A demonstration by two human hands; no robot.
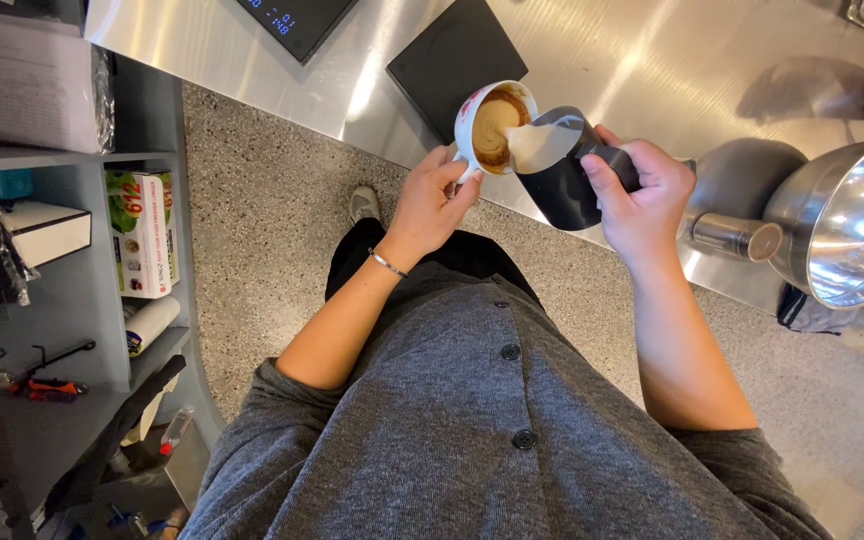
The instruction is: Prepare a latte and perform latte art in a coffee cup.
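The left hand (434, 200) pinches the handle of a white cup (490, 125) and keeps it tilted toward the right, held in the air above the edge of the steel table (602, 60). The right hand (642, 195) is closed around a black milk pitcher (562, 165), whose spout touches or nearly touches the cup's rim, and white foamed milk lies at the lip of the pitcher. Inside the cup the brown coffee already shows a pale pattern in the middle. To do this pour well, I think the spout should remain very close to the surface and the stream thin and steady, because a high or fast pour would break the pattern. The cup should come slowly back to level as it fills, otherwise the liquid may run over the low side. Small, calm wrist movement is better than moving the whole arm. A black flat scale (452, 55) lies on the table just behind the cup.
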